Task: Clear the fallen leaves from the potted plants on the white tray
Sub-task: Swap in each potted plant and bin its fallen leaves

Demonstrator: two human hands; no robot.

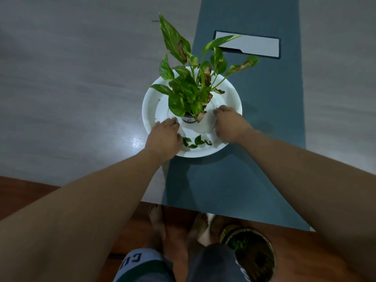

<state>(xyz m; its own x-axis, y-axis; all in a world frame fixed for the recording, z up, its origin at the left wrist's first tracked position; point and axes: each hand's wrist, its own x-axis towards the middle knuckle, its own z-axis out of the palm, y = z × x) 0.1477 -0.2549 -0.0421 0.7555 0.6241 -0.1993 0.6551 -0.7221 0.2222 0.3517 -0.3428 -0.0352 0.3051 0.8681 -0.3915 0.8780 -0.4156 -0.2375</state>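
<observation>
A round white tray (149, 102) sits on the table with a green potted plant (189, 92) at its middle; some of the plant's leaves have brown patches. Several small green fallen leaves (197, 141) lie on the tray's near rim between my hands. My left hand (165, 137) rests palm down on the tray's near left side, fingers curled beside the pot. My right hand (230, 124) is on the tray's right side, its fingertips pinched together near a tiny dark bit. Whether either hand holds a leaf is hidden.
The tray straddles a grey tabletop (71, 88) and a blue-grey runner (264, 119) with a white rectangular inset (250, 45). Below the table edge are a wooden floor, my bare feet and a round woven basket (252, 253) holding green scraps.
</observation>
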